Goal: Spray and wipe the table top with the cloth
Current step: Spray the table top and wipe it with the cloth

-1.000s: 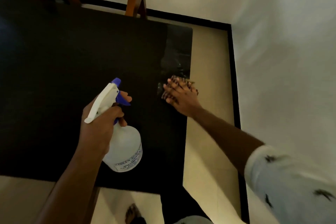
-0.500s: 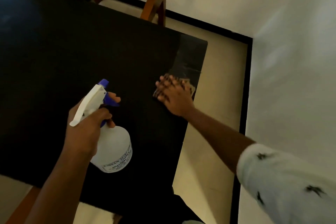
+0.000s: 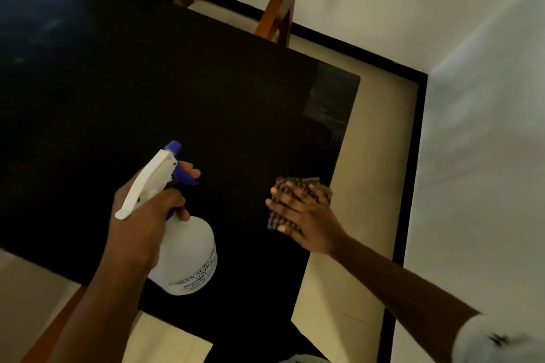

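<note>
The right hand presses the checked cloth flat on the dark surface with straight, spread fingers. It has slid back toward the person along the right edge, away from the glossy streaked patch at the far corner (probably wet spray). The left hand keeps its fingers curled round the spray bottle, one on the trigger. Wiping looks under way, with most of the top left to do.

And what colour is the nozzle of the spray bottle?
The nozzle is blue-purple, seen best in the head view.
</note>
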`<state>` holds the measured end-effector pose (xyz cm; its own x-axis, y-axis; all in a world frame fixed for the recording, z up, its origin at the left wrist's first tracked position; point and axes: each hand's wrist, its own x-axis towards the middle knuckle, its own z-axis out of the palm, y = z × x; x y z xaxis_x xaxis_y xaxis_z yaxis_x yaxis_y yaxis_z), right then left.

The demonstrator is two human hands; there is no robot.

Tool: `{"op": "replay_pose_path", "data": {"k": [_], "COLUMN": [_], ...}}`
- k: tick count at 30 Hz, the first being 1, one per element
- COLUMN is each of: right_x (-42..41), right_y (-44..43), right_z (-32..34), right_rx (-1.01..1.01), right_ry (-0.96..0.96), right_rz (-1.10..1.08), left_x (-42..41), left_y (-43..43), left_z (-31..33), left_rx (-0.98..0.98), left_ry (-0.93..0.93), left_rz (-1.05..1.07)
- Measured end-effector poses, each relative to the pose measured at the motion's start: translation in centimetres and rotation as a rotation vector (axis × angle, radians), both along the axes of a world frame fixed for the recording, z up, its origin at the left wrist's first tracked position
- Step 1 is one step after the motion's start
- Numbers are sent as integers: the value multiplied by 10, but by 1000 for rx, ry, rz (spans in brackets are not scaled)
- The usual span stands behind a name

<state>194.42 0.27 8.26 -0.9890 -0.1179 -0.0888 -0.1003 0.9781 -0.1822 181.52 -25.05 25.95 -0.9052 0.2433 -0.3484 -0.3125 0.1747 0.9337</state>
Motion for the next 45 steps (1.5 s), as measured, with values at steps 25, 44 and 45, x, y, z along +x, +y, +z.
{"op": "replay_pose_path", "data": {"k": [25,44,45], "right_x": [-90,-88,-88], "right_y": [87,86,86], "right_z": [10,-2,-2], "right_rx": [32,-54,-47], "right_ry": [-51,66,57], "right_rz": [-256,-180,-180], "left_x": [8,-104,-104], "left_y": [47,261,262], "left_z": [14,-7,-8], "left_rx": [-75,-628,-626], "left_ry": [-247,29,21], "left_rz": [-170,-554,-550]}}
